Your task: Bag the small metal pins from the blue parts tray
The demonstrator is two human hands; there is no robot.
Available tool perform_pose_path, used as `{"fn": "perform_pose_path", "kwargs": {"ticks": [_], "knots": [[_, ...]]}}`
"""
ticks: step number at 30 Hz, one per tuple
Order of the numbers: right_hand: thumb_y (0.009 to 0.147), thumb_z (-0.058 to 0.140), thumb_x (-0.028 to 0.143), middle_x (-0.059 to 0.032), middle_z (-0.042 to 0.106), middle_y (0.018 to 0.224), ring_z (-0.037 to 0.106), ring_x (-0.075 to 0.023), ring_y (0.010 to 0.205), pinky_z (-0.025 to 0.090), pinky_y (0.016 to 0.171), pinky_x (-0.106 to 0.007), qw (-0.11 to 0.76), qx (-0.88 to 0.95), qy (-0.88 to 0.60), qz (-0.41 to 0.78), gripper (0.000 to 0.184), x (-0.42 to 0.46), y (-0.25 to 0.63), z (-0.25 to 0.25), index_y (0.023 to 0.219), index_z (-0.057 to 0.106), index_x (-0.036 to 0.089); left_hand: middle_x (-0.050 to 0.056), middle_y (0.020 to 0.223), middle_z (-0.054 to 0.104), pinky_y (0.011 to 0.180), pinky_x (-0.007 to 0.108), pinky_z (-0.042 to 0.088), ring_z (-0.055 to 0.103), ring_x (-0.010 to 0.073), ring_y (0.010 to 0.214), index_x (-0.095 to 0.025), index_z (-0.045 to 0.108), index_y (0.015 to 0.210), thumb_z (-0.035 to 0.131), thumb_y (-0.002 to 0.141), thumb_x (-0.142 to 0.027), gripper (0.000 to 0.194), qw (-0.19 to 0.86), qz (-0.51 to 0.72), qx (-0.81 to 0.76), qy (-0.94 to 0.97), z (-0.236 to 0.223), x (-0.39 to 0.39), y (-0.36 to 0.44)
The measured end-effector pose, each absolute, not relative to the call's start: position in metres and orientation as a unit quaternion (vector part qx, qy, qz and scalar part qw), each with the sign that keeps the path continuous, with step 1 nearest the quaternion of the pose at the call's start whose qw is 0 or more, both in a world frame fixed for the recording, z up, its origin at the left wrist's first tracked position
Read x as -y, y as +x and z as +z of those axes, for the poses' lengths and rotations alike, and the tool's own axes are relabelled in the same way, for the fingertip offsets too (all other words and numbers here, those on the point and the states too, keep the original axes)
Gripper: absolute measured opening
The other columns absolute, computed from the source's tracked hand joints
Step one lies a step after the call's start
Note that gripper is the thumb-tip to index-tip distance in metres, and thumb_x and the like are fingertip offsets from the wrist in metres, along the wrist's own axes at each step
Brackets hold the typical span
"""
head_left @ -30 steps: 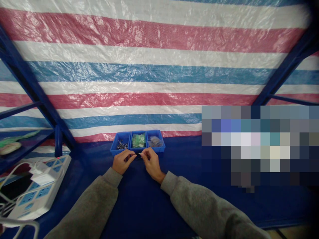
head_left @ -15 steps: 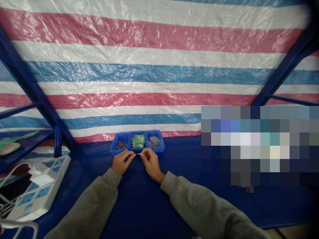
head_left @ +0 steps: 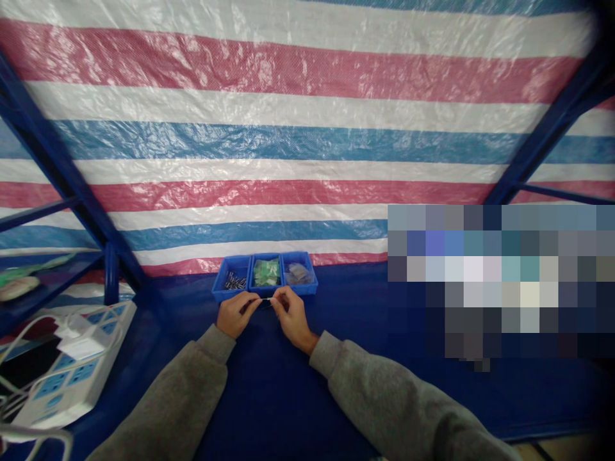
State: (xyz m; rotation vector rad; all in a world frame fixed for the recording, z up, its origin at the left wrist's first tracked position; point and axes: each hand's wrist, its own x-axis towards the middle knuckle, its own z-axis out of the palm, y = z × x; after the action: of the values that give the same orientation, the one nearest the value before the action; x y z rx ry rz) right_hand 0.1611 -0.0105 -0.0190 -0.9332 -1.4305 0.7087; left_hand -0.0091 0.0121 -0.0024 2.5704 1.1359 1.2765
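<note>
here, left hand (head_left: 235, 315): a thin piece (head_left: 266, 299) is being pinched;
right hand (head_left: 291, 315): its other end is being pinched;
blue bins (head_left: 235, 264): small parts (head_left: 235, 281) are being held;

A camera worn on the head looks forward and down along gray sleeves (head_left: 168, 397) to the fingers (head_left: 283, 296), well apart from the lens, taking in blue trays (head_left: 310, 289) just beyond them and, farther behind and above, a striped sheet (head_left: 307, 144).

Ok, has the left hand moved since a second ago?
No, not noticeably: the left hand keeps its place just on the near side of the leftmost blue bin.
</note>
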Motion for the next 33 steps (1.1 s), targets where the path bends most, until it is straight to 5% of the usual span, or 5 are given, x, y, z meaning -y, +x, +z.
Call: {"fn": "perform_pose_path", "kwargs": {"ticks": [14, 33], "knots": [[0.086, 0.047, 0.038, -0.0012, 0.057, 0.074, 0.051, -0.0121, 0.061, 0.04, 0.054, -0.022, 0.599, 0.611, -0.41, 0.315, 0.024, 0.011, 0.1589, -0.0164, 0.092, 0.058, 0.018, 0.004, 0.077, 0.067, 0.071, 0.025, 0.049, 0.062, 0.0138, 0.069, -0.017, 0.063, 0.082, 0.051, 0.085, -0.027, 0.016, 0.002, 0.428, -0.366, 0.826, -0.0032, -0.0111, -0.009], [0.089, 0.043, 0.037, 0.0003, 0.052, 0.064, 0.048, -0.012, 0.062, 0.037, 0.058, -0.022, 0.574, 0.657, -0.416, 0.256, 0.032, 0.0125, 0.1606, -0.0126, 0.068, 0.058, 0.017, 0.002, 0.073, 0.064, 0.056, 0.023, 0.048, 0.057, 0.0103, 0.057, -0.017, 0.065, 0.082, 0.057, 0.081, -0.028, 0.013, 0.117, 0.477, -0.378, 0.785, 0.0038, -0.0038, -0.001]]}}
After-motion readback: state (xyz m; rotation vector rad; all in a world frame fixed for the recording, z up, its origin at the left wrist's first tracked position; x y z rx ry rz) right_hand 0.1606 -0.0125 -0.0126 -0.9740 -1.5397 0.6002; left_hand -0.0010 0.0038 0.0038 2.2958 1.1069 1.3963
